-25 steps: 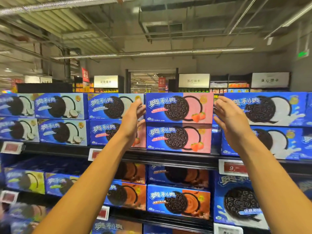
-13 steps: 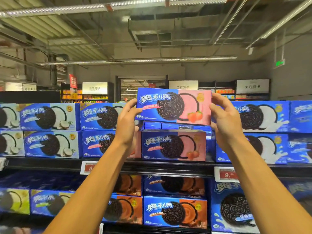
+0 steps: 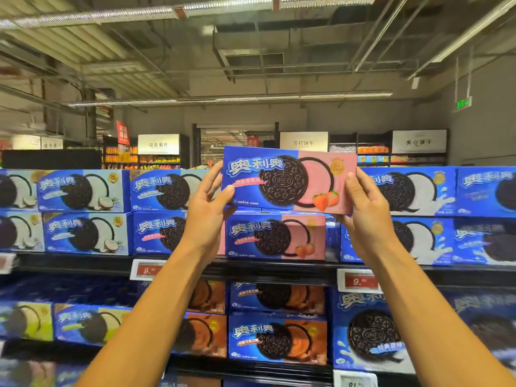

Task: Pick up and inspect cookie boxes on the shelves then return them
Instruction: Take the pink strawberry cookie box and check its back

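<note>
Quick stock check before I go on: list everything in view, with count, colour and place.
held strawberry cookie box: one, blue and pink, lifted above the top shelf
shelved strawberry box: one fully seen, blue and pink, top shelf, below the held one
coconut boxes: two fully seen, blue and white, top shelf left
chocolate boxes: several, blue and orange, lower shelf
price tags: two, red and white, top shelf edge
left hand: grips the box's left end
right hand: grips its right end

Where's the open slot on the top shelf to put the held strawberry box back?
Only gap: atop the lower strawberry box, between the neighboring stack and white-cream boxes. Both hands hold the lifted box just above. Everywhere else is packed edge to edge.
</note>
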Motion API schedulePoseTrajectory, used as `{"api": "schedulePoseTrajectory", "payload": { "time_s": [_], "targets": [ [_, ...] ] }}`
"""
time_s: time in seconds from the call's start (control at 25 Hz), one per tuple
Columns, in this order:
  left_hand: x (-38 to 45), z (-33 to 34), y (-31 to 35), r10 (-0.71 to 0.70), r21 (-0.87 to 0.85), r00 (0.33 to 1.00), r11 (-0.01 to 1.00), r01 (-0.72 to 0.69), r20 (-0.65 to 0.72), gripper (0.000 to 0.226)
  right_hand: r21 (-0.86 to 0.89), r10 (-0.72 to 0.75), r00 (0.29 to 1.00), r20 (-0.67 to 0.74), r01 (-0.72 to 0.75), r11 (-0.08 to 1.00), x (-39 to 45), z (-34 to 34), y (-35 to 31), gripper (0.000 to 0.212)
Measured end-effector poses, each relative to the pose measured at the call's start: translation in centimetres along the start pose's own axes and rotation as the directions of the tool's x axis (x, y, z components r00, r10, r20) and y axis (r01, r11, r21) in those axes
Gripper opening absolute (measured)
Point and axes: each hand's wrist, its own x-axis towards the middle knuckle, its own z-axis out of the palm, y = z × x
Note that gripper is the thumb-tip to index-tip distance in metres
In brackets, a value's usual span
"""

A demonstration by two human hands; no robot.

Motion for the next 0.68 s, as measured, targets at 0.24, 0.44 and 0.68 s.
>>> {"api": "schedulePoseTrajectory", "payload": {
  "time_s": [0.24,0.44,0.68],
  "targets": [
    [-2.9,0.4,-0.3,-0.09,-0.179,0.996,0.979,0.093,0.025,0.046,0.055,0.068,0.996,0.052,-0.071,0.996,-2.1,-2.0,-0.5,0.035],
    [-5.4,1.2,-0.2,-0.154,-0.455,0.979,0.868,0.199,0.134,0.049,0.282,0.206,0.971,0.124,-0.233,0.931,-3.9,-2.8,0.0,0.034],
    [-6.4,0.8,-0.6,-0.222,-0.504,0.968,0.827,0.249,0.114,0.064,0.358,0.202,0.957,0.21,-0.267,0.895,-5.0,-3.4,-0.6,0.036]
  ]
}}
